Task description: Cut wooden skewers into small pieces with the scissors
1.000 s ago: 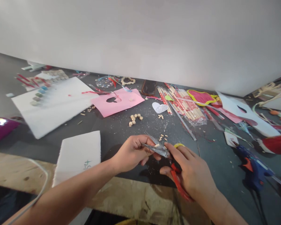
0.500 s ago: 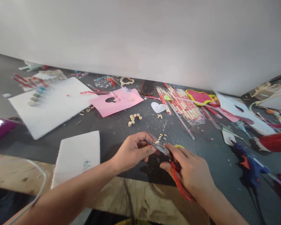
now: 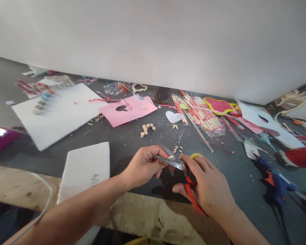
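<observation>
My right hand (image 3: 209, 183) grips a pair of scissors (image 3: 177, 164) by the red and yellow handles, its blades parted and pointing left. Between the blades shows the pale end of a small wooden stick (image 3: 171, 157). My left hand (image 3: 145, 166) pinches that stick, its fingers closed right beside the blades; most of the stick is hidden. Just beyond the scissors lie several short cut stick pieces (image 3: 177, 148) on the dark table (image 3: 127, 143). A curved row of small wooden clusters (image 3: 146, 129) sits farther back.
A white board (image 3: 56, 115) and a white block (image 3: 86, 166) lie at left. Pink paper (image 3: 129, 110), a phone (image 3: 162, 94), a white paper heart (image 3: 173, 117) and packed chopsticks (image 3: 200, 112) stand along the back. A blue glue gun (image 3: 275, 180) rests at right.
The scissor blades have opened wider and the handles have shifted slightly left. A pale stick end now shows between the blades. My left hand has hardly moved.
</observation>
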{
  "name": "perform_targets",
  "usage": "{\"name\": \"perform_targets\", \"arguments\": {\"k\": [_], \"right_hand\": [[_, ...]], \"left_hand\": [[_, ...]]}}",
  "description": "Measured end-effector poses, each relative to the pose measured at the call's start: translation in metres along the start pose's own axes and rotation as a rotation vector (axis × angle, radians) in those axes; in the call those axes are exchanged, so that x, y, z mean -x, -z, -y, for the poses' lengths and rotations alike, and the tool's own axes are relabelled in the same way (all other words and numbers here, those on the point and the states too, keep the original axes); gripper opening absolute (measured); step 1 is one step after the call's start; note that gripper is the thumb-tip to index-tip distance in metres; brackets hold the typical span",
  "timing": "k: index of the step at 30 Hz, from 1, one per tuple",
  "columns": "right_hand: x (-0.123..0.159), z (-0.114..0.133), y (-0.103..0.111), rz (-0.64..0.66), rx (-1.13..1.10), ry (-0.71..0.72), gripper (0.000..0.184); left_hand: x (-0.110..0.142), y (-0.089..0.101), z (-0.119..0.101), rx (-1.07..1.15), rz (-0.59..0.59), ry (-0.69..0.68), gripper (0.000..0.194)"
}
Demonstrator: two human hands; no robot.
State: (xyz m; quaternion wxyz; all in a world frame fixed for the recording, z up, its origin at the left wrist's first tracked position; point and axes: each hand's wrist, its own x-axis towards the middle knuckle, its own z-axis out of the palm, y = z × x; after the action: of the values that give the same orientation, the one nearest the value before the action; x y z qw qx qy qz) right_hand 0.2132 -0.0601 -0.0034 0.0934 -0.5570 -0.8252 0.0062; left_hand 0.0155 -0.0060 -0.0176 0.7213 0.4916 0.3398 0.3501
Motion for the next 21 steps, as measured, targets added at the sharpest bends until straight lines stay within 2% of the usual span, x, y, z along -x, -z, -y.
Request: {"name": "perform_targets", "arguments": {"k": [7,15,21], "right_hand": [[0.0016,-0.0004,-0.003,-0.051,0.006,0.049,0.057],[0.0062,0.0047,0.0,-0.092,0.004,0.024,0.042],[0.0029,0.0032,-0.0046,-0.052,0.007,-0.024,0.045]], "left_hand": [[-0.0006,-0.0021,-0.0027,0.052,0.042,0.024,0.021],[0.0011,-0.0025,-0.0013,0.029,0.079,0.016,0.023],[-0.0024,-0.003,-0.0009,-0.038,-0.008,0.002,0.023]]}}
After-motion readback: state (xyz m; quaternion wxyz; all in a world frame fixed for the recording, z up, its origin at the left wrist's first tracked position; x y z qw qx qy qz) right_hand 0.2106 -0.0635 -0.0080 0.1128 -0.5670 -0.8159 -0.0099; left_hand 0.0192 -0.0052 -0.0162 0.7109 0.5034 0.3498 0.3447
